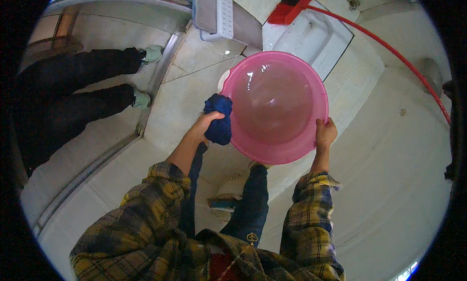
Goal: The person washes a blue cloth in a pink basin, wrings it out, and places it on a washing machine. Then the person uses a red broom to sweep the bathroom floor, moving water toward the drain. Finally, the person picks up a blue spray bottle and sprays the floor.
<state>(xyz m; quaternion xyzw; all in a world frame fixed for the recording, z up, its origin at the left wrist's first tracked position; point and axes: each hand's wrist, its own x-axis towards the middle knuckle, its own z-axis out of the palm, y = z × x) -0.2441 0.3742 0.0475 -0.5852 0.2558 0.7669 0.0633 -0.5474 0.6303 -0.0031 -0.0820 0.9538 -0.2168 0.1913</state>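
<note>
A round pink plastic basin (275, 155) with cloudy water in it is held up in front of me, over the tiled floor. My left hand (208, 126) grips a bunched dark blue cloth (220, 129) against the basin's left rim; whether its fingers also hold the rim is hidden by the cloth. On the right side, my right hand (325, 133) pinches the basin's rim between thumb and fingers. The basin tilts slightly, as far as its rim shows. Part of a pale round thing (223, 80) shows behind its left edge.
Beyond the basin lies a white squat toilet (339, 33), with a red dustpan or brush head (301, 11) on a long red handle (394, 53) above it. A narrow rack with a white perforated basket (224, 16) stands nearby. Another person's legs (102, 67) are at the left, past a metal door track (162, 67).
</note>
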